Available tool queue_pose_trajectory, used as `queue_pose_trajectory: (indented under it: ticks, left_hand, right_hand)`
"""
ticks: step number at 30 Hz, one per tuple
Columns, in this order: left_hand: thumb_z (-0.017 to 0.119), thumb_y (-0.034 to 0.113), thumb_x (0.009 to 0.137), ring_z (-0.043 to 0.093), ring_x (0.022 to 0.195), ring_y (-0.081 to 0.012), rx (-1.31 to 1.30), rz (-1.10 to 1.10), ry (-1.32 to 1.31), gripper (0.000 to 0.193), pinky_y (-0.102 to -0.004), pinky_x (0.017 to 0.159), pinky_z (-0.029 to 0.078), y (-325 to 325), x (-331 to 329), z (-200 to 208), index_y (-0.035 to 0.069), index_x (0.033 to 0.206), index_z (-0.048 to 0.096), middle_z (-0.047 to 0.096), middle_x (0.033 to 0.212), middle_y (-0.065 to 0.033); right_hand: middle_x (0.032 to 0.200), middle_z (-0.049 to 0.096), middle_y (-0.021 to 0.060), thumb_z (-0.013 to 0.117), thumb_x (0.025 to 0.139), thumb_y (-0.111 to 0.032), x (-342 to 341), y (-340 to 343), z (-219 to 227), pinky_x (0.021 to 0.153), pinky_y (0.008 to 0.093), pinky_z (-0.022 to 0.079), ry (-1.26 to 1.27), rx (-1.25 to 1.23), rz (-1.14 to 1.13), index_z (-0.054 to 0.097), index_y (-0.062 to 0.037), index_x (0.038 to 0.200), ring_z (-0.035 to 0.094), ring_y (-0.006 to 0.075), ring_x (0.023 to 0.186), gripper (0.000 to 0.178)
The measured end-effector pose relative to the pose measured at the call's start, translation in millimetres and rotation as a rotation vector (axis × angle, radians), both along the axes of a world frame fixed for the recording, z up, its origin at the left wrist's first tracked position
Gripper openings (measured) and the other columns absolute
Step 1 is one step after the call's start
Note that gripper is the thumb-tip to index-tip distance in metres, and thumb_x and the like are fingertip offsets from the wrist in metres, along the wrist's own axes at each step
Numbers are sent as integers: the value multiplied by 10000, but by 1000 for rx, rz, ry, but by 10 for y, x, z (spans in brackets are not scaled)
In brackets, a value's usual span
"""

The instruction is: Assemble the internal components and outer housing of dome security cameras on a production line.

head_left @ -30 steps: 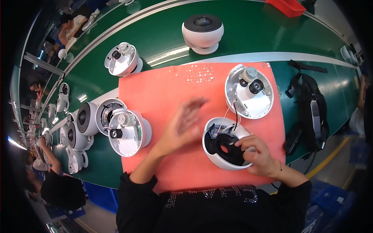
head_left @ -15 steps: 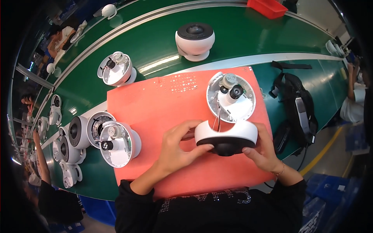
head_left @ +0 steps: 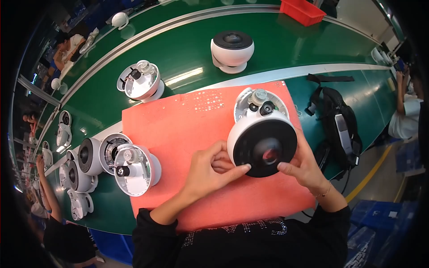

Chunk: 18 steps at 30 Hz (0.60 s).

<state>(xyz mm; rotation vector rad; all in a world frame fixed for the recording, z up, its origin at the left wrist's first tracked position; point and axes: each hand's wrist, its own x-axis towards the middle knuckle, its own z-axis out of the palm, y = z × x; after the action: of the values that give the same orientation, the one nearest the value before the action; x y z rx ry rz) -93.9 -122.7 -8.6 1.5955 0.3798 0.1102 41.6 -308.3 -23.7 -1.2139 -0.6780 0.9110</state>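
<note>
A white round camera cover with a black domed face point(head_left: 257, 149) is tilted so that its face turns toward me. My left hand point(head_left: 214, 167) grips its left edge, thumb on the black face. On the other side my right hand point(head_left: 301, 163) holds the rim, its thumb also on the front. Just beyond the cover, and partly hidden by it, sits an open white camera housing point(head_left: 277, 102) with a black lens and a grey motor inside. The orange-pink mat point(head_left: 172, 134) lies under both. Small screws point(head_left: 209, 100) stand in rows along its far part.
Left of the mat are another open housing point(head_left: 138, 178) and several black-faced covers point(head_left: 88, 156). Farther back stand an open housing point(head_left: 142, 85) and a closed camera point(head_left: 232, 49) on the green bench. A black strapped bag point(head_left: 337, 116) lies right; a red tray point(head_left: 303, 11) is at the back.
The cover has tipped up, so its black face now shows fully and it overlaps the near part of the housing behind it. Both hands keep their grip.
</note>
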Motion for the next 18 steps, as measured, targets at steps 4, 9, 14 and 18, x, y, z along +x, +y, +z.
queue_pose_trajectory:
  ticks: [4,9,14,18]
  left_hand:
    - [591,181,851,629,785,-144,153,118,-152,241,-242,677,502,160,174,-143,-22,978,566,649,824,-77]
    - [574,164,842,255,1292,-270,-210,-6,-228,591,-383,1066,195,216,672,-413,44,1308,232,334,1297,-169]
    - [622,88,774,257,1294,-265,-79,44,-328,702,-382,1068,215,106,721,-607,42,1330,196,285,1338,-158]
    - [605,23,754,257,1300,-265,-235,10,-327,707,-382,1070,221,131,669,-547,37,1329,196,293,1346,-154]
  right_hand:
    - [1249,427,133,564,827,-27,195,32,177,876,354,487,409,53,-6,224,-3,1341,495,219,1123,617]
    - [1199,481,121,479,865,-91,463,48,98,847,377,501,525,69,-76,283,-29,1314,569,234,1025,494]
    - [1139,521,96,553,800,-40,652,-100,117,908,354,420,128,-47,-23,346,-57,1239,530,184,1042,485]
    - [1083,540,77,639,756,-33,707,-141,205,899,304,395,-46,-54,85,358,-50,1204,523,151,1003,528]
